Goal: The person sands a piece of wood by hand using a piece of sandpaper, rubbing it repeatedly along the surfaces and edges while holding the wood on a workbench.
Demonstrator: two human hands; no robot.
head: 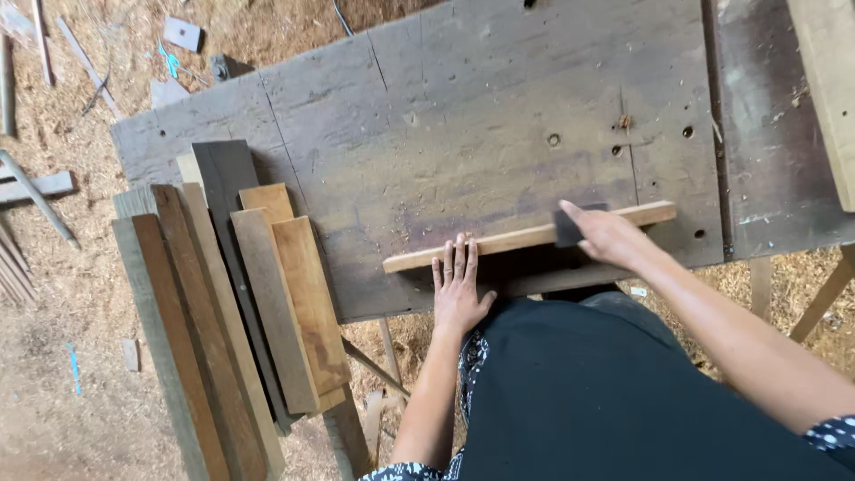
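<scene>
A light wooden strip (508, 240) lies on edge across the near side of a worn dark workbench (463, 125). My left hand (459, 287) rests flat on the bench, fingers apart, pressing against the strip's near side. My right hand (610, 236) grips a small dark block (570, 227), perhaps a sanding block, held against the strip near its right end. A second, darker strip (557, 281) lies along the bench's near edge below my right hand.
A stack of planks in several browns (240, 303) lies on the bench's left end, overhanging toward me. A pale board (833, 89) sits at the far right. Sawdust and offcuts (53, 107) cover the floor.
</scene>
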